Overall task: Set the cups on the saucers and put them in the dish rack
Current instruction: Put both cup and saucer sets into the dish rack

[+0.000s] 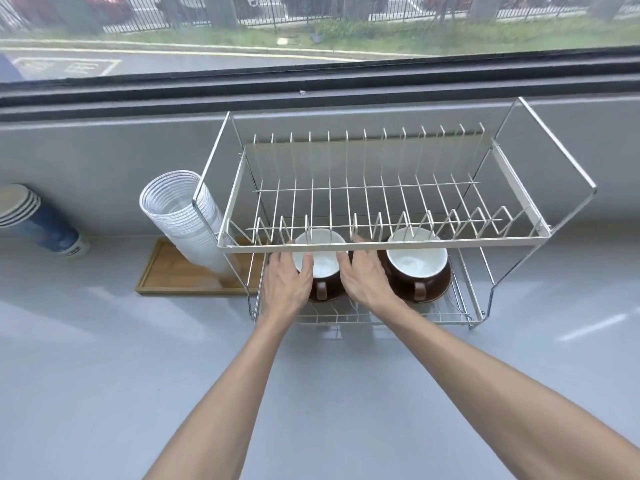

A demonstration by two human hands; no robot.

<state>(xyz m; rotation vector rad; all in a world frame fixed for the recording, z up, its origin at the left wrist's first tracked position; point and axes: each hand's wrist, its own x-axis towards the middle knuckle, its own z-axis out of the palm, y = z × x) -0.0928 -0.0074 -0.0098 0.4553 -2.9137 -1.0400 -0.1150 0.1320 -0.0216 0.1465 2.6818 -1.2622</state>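
A two-tier wire dish rack (384,244) stands on the grey counter. On its lower shelf sit two brown cups with white insides. The right cup (417,263) rests on a brown saucer (445,287), handle facing me. The left cup (323,268) is between my hands. My left hand (287,284) grips its left side and my right hand (367,277) its right side. The saucer under the left cup is hidden by my hands.
A stack of clear plastic cups (188,216) leans on a wooden tray (173,284) left of the rack. Stacked blue paper cups (38,221) lie at the far left. The rack's upper shelf overhangs the cups. A window sill runs behind.
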